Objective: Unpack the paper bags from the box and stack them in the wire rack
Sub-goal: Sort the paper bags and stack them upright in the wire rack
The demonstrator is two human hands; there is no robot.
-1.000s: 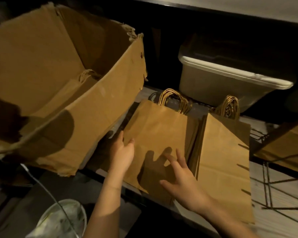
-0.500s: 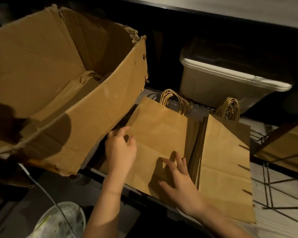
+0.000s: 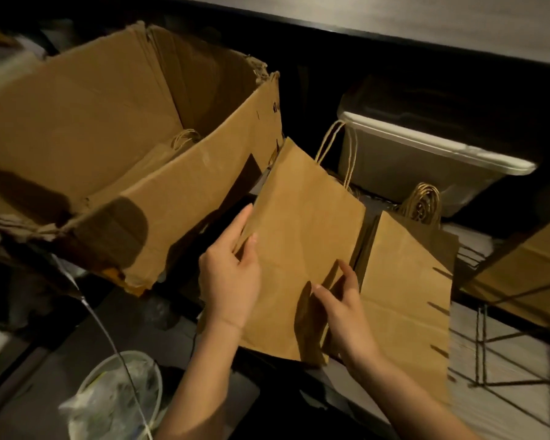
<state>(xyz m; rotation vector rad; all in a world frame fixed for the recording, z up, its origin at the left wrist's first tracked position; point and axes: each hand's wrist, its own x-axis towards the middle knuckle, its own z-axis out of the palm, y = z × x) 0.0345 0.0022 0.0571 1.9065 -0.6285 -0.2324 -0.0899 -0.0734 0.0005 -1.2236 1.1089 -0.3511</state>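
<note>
A flat brown paper bag [image 3: 302, 230] with twisted handles is lifted and tilted above the left stack. My left hand [image 3: 231, 274] grips its left edge, thumb on top. My right hand [image 3: 343, 300] holds its lower right edge, fingers curled under it. A second stack of bags [image 3: 404, 293] lies to the right on the wire rack [image 3: 489, 360]. The torn cardboard box [image 3: 185, 198] stands open at the left, with more bags [image 3: 159, 154] lying inside it.
A white plastic bin [image 3: 426, 166] sits behind the stacks under a dark shelf. A round container with crumpled plastic [image 3: 121, 398] is low at the left, crossed by a thin cable. More brown cardboard [image 3: 527, 268] leans at the right.
Both hands went from resting flat on the left stack to gripping the top bag's edges. That bag has risen and tilted, its handles now standing up.
</note>
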